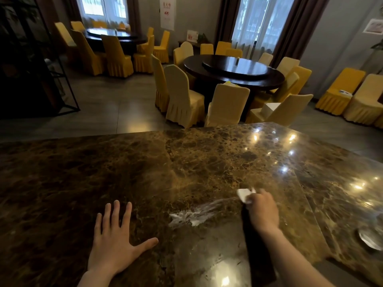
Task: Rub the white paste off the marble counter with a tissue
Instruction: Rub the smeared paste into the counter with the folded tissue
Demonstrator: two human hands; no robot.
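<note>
Marble counter fills the lower frame. Left hand, lower left, lies flat with fingers spread. Right hand, lower right, pinches a tissue beside the smeared white paste.

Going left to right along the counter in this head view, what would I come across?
Left hand flat on the marble counter → white paste smear → tissue → right hand gripping it → shiny round dish at the right edge.
</note>
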